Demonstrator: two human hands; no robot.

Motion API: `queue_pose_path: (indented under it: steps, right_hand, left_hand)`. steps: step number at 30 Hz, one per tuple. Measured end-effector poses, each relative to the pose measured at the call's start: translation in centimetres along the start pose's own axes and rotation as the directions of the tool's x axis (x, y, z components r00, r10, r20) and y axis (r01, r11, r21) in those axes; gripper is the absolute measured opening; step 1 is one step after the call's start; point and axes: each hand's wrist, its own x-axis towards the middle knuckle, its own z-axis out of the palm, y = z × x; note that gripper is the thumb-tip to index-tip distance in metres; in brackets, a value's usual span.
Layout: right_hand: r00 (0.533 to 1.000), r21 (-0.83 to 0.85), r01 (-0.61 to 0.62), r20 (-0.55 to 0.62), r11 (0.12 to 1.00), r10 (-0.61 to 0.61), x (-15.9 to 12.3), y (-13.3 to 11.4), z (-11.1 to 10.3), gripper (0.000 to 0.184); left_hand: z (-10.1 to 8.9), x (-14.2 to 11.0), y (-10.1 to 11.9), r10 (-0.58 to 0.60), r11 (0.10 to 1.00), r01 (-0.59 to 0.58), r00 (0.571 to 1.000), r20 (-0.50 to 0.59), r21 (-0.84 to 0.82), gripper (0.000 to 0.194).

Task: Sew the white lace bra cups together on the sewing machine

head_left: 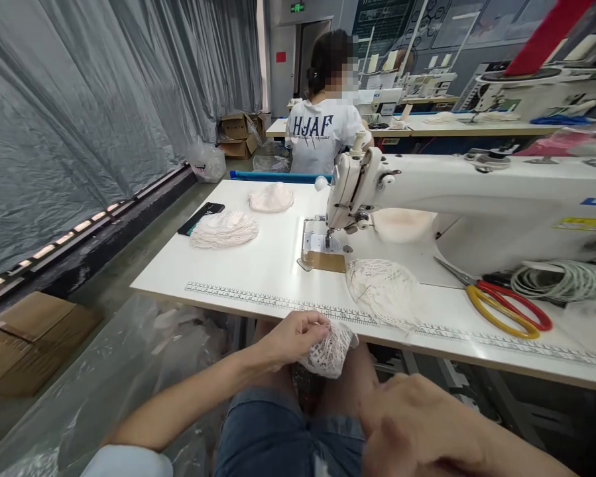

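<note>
My left hand [292, 338] is closed round a small white lace piece [327, 354], held just below the front edge of the white sewing table [258, 265], over my lap. My right hand [417, 424] lies low on my thigh, close to the camera and blurred; its fingers look curled and I see nothing in them. Another white lace piece [384, 288] lies on the table in front of the white sewing machine [427, 192], just right of the needle plate [320, 248].
A stack of pale lace pieces [223, 230], a pink cup [271, 197] and a black phone [201, 217] lie at the table's far left. Red and yellow scissors [506, 306] and a coiled cable [561, 279] sit right. A person [322, 126] sits ahead, back turned. Cardboard box [29, 338] on the floor, left.
</note>
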Motion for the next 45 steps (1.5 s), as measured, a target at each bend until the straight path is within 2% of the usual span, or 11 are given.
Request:
queue_pose_path:
  steps: [2, 5, 8, 11, 16, 22, 28, 32, 34, 38, 45]
  right_hand:
    - [0.981, -0.116, -0.131, -0.158, 0.985, 0.112, 0.3, 1.4, -0.1, 0.024]
    - [0.875, -0.177, -0.354, -0.411, 0.918, 0.258, 0.1, 5.1, 0.6, 0.026]
    - [0.823, -0.106, -0.429, -0.456, 0.897, 0.339, -0.5, 7.7, 1.1, 0.029]
    - [0.807, -0.034, -0.448, -0.444, 0.893, 0.388, -0.7, 8.3, 1.1, 0.031]
    - [0.837, 0.01, -0.422, -0.378, 0.906, 0.394, 0.0, 7.6, 0.9, 0.028]
    - [0.863, -0.171, -0.423, -0.376, 0.89, 0.338, 0.7, 7.8, 1.1, 0.021]
    - [0.838, -0.39, -0.472, -0.478, 0.79, 0.265, 0.9, 8.6, 1.9, 0.017]
    - [0.837, -0.486, -0.454, -0.521, 0.747, 0.17, 0.7, 8.4, 1.8, 0.024]
    - [0.87, -0.438, -0.371, -0.472, 0.819, 0.142, 0.4, 8.2, 1.2, 0.026]
    - [0.93, -0.173, -0.213, -0.338, 0.962, 0.145, -0.1, 8.1, 0.3, 0.021]
    - [0.882, -0.007, -0.282, -0.396, 0.959, 0.256, 1.4, 8.9, 0.5, 0.035]
  left_hand:
    - [1.0, -0.3, -0.1, -0.027, 0.997, 0.032, 0.997, 0.066, -0.072, 0.044]
    - [1.9, -0.7, -0.4, -0.033, 0.973, 0.068, 0.987, 0.158, -0.219, 0.045]
    - [1.8, -0.8, -0.9, -0.042, 0.967, 0.081, 0.986, 0.162, -0.243, 0.045]
    - [1.2, -0.9, -1.1, -0.073, 0.977, 0.109, 0.979, 0.193, -0.185, 0.043]
    - [0.5, -1.2, -1.1, -0.082, 0.993, 0.099, 0.965, 0.247, -0.058, 0.034]
    - [0.7, -1.7, -0.9, -0.057, 0.997, 0.042, 0.967, 0.249, 0.066, 0.039]
    - [0.9, -2.0, -0.5, -0.056, 0.997, 0.068, 0.955, 0.292, -0.032, 0.052]
    - [1.1, -2.0, -0.5, -0.076, 0.996, 0.069, 0.983, 0.169, 0.048, 0.037]
    - [1.1, -2.0, -0.3, -0.101, 0.994, 0.095, 0.988, 0.121, 0.056, 0.031]
    - [0.3, -2.2, 0.2, -0.175, 0.98, 0.192, 0.955, 0.241, -0.051, 0.032]
    - [-1.1, -2.4, 2.0, -0.13, 0.991, 0.131, 0.98, 0.149, 0.008, 0.036]
